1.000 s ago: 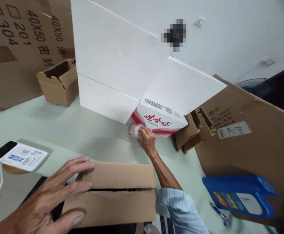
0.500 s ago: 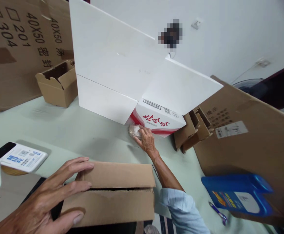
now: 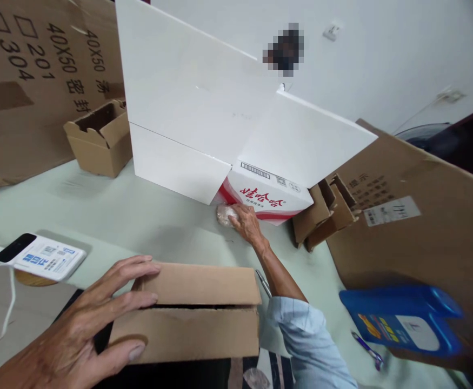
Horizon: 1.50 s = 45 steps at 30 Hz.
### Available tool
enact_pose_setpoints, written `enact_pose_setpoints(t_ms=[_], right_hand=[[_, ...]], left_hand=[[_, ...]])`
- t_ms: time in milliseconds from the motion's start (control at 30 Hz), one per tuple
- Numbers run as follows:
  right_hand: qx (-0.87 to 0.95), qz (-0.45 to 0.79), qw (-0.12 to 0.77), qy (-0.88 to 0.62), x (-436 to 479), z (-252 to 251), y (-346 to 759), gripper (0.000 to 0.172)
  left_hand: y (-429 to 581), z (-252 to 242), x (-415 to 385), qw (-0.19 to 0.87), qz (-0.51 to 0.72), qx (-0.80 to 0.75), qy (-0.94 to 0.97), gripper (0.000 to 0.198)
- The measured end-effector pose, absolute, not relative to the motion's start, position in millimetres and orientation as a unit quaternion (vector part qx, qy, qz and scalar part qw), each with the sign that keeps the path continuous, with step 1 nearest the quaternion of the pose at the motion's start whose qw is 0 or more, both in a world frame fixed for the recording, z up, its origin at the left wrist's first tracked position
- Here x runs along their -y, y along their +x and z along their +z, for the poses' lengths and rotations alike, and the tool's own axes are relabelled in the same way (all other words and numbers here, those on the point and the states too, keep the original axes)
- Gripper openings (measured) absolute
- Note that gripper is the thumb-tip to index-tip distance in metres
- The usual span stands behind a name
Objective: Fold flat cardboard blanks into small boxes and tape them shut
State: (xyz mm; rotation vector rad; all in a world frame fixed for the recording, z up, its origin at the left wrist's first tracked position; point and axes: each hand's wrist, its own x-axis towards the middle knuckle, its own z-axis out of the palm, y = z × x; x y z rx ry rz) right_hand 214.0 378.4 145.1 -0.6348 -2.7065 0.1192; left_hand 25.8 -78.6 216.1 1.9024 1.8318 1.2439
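A brown cardboard box (image 3: 187, 332) lies at the near table edge, its two top flaps almost meeting with a dark slit between them. My left hand (image 3: 94, 319) grips its left end, fingers apart over the far flap and thumb on the near one. Farther out, my right hand (image 3: 247, 222) is closed on a small, clear plastic-wrapped bundle (image 3: 225, 215) on the table; what is inside it cannot be made out. Just beyond stands a white carton (image 3: 268, 189) with red lettering. A thin metallic item (image 3: 262, 282) lies beside my right forearm, partly hidden.
White panels (image 3: 191, 92) stand upright at the back. Small open cardboard boxes sit left (image 3: 98, 146) and right (image 3: 321, 213). A white device with a cable (image 3: 44, 256) lies at left. At right are a blue bottle (image 3: 402, 319), a pen (image 3: 366, 350) and a large carton (image 3: 414, 248).
The view has shifted slightly. The near box appears a little higher in the picture. My right hand stays on the plastic-wrapped bundle, and my left hand stays on the box.
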Motion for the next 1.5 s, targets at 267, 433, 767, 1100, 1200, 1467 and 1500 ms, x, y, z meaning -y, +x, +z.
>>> enact_pose_setpoints(t_ms=[267,433,767,1100,1200,1467,1500], right_hand=[[0.939,0.071,0.198,-0.272,-369,160,212,0.042],[0.904,0.099,0.300,-0.287,-322,191,239,0.044],[0.903,0.303,0.257,-0.163,-162,276,318,0.027],[0.970,0.118,-0.096,-0.189,-130,326,318,0.076],[0.970,0.090,-0.110,-0.198,-118,327,318,0.067],[0.959,0.170,-0.060,-0.219,-119,318,343,0.073],[0.954,0.192,-0.045,-0.224,-120,315,349,0.077]], left_hand=[[19,219,80,0.156,0.457,-0.618,0.621,0.078],[17,228,82,0.185,0.502,-0.584,0.610,0.034],[-1,260,64,0.183,0.321,-0.613,0.698,0.050],[-3,275,55,0.182,0.186,-0.634,0.728,0.094],[-9,273,60,0.196,0.159,-0.644,0.722,0.100],[-15,276,69,0.224,0.176,-0.590,0.755,0.112],[-14,278,69,0.223,0.183,-0.588,0.756,0.109]])
